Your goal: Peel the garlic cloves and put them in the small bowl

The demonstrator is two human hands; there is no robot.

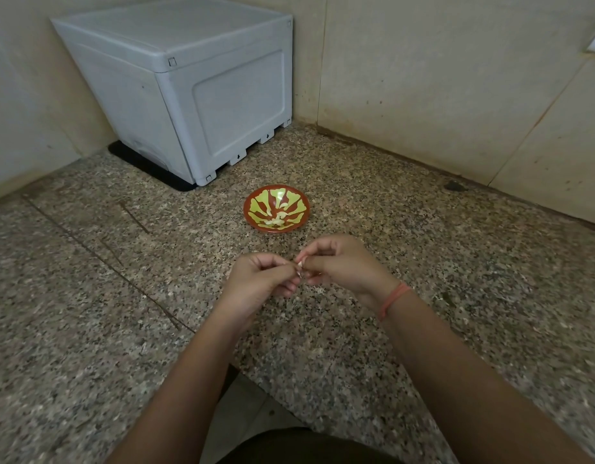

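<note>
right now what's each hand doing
Left hand: fingers curled, pinching the clove.
Right hand: fingers curled, pinching the same clove.

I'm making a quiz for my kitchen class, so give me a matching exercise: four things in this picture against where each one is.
1 small bowl
2 garlic clove
3 grey box
4 orange band

a just behind the right hand
b pinched by left hand and right hand
c back corner, on a black mat
d on the counter, peeled cloves inside

Pairs: 1-d, 2-b, 3-c, 4-a
</note>
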